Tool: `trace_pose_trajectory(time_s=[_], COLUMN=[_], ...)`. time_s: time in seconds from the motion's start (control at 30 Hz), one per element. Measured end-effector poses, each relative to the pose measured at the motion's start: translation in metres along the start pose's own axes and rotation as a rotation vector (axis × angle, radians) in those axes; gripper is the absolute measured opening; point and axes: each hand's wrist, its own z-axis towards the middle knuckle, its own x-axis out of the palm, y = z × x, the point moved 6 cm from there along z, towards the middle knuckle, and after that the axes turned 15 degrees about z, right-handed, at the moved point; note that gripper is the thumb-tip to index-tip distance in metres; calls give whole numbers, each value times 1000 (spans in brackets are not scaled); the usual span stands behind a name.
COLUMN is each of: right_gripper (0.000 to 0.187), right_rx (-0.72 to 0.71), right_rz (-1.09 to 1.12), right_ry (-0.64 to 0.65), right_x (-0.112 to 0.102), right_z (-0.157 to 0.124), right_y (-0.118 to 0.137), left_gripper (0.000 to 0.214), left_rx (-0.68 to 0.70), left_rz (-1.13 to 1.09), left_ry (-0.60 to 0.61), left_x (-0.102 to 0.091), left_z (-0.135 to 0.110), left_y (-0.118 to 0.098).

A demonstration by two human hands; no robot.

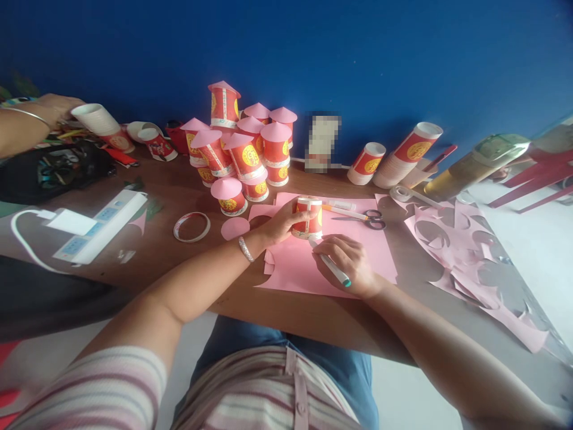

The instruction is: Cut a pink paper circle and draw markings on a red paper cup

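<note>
My left hand (286, 222) is closed around a red paper cup (315, 216) with a white band at its edge. In my right hand (347, 260) is a white marker (335, 272) with a green end, its tip close to the lower edge of the cup. Both hands are above a stack of pink paper sheets (304, 275). Black-handled scissors (376, 220) and an orange-and-white pen or cutter (338, 210) lie on the paper just behind my right hand. A pink paper disc (235, 228) lies left of my left hand.
Several red cups with pink cone tops (242, 156) are stacked at the back. On the right are stacked cups (407, 152), a gold-coloured flask (474, 167) and pink paper scraps (474, 257). A tape roll (191, 227) and power strip (101, 227) lie left. Another person's hand (58, 110) is far left.
</note>
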Motion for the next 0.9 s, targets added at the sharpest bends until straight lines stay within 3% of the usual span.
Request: trace_pose_trajectory(time_s=[0.9], right_gripper=[22], right_rx=[5], right_rz=[52], right_ry=[53], right_x=[3], right_z=[-2], right_y=[-1], left_gripper=[54], left_rx=[16], left_rz=[32], left_ry=[-33], left_x=[-1], left_z=[-2], left_y=[0])
